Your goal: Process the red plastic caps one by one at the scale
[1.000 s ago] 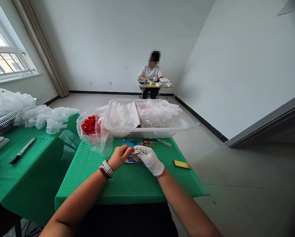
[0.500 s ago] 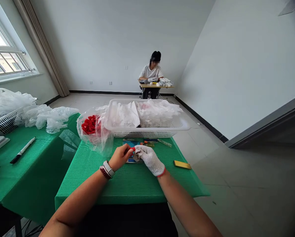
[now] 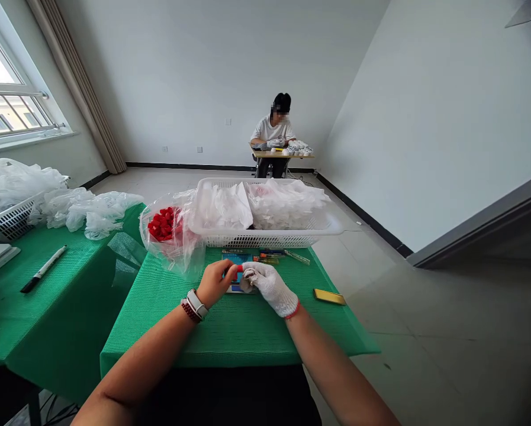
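Left hand (image 3: 216, 283), bare, closed to a pinch, fingertips gripping a small red cap (image 3: 239, 268). Smartwatch (image 3: 196, 303) and dark red beaded bracelet (image 3: 189, 311) on that wrist. Right hand (image 3: 269, 289) in a white knit glove with a red cuff, fingers curled around a small whitish piece (image 3: 246, 284); exact shape too small to tell. Cap sits just beside that piece, hands almost touching. Can't tell if cap and piece are joined.

Both hands hover over a blue booklet (image 3: 237, 269) lying on a green mesh cloth (image 3: 167, 337) that covers the table. Just past the booklet: a row of small pens and sticks (image 3: 269, 258). Yellow flat card (image 3: 330, 297) near the cloth's right edge.

Far edge of table: white plastic basket (image 3: 265, 239) full of clear plastic bags (image 3: 287, 204). Left of it, a clear bag of red caps (image 3: 163, 225) leans against the basket.

Next table on the left: black marker (image 3: 43, 269), second white basket (image 3: 12, 220), heap of plastic bags (image 3: 87, 210). Across the room, a co-worker (image 3: 274, 130) sits at a small desk (image 3: 283, 155), gloved hands over a pile of white items (image 3: 298, 148).
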The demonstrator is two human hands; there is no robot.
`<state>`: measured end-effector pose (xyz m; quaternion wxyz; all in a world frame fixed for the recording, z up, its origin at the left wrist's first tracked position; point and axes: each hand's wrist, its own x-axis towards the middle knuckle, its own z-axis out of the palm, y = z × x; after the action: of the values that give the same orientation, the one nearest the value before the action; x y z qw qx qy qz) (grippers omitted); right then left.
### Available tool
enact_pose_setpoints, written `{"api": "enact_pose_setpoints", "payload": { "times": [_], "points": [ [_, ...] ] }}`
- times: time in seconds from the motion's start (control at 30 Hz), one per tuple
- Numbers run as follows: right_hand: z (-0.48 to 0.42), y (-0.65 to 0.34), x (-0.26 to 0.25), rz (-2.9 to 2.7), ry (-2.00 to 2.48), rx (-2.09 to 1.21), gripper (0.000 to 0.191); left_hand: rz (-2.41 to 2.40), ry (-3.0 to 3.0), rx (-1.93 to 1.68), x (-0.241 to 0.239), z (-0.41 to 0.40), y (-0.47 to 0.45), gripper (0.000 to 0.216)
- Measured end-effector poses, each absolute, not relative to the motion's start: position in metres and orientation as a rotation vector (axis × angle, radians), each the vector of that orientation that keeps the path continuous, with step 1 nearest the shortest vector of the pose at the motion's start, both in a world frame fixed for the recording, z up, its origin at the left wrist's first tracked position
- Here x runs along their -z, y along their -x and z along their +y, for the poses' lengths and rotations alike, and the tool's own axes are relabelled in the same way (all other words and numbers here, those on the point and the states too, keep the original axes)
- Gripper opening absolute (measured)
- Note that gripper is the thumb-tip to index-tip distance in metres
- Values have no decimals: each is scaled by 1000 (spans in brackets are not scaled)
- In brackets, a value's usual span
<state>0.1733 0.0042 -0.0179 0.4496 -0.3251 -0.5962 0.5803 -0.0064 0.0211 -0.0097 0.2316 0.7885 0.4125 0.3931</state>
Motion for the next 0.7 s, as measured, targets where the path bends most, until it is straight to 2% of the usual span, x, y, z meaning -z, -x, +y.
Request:
{"api": "enact_pose_setpoints", "payload": {
  "times": [0.07,0.27,0.43,0.57,0.63,0.7],
  "points": [
    [3,-172,15,-1501,802,-1443,32,1161,-2159,-1088,11,22,7,36],
    [5,-174,15,-1487,771,-1424,23,1074,-2155,-1213,10,23,6,15],
    [7,-176,21,-1460,764,-1469,24,1090,-2135,-1144,7,22,7,19],
    [7,-175,24,-1456,770,-1469,29,1158,-2166,-1024,11,23,8,43],
    [7,-175,23,-1477,777,-1465,29,1162,-2155,-1017,13,24,7,42],
    [7,-175,22,-1500,777,-1439,27,1134,-2126,-1032,13,24,7,31]
  ]
}}
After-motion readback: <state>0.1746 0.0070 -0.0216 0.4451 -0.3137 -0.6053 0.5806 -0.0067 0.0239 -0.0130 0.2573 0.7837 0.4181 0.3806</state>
